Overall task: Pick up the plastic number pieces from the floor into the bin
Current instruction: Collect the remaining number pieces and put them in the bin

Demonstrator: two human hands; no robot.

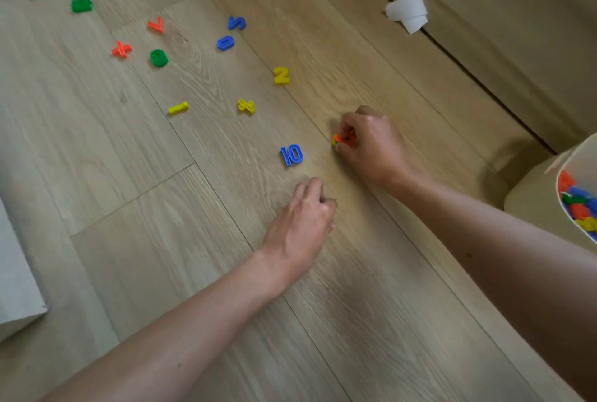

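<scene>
Pinching an orange piece, right hand; left hand curled empty near blue piece.

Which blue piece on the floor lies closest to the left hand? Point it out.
The blue "10" piece, just beyond the left hand. The other blue pieces lie much farther up the floor.

Setting: home interior, prob. living/play rm. Evidence: pale wood-look plank floor; coloured plastic number pieces scattered on it, toy-type; bin w/ more pieces at right edge; white paper roll by beige furniture base.
</scene>
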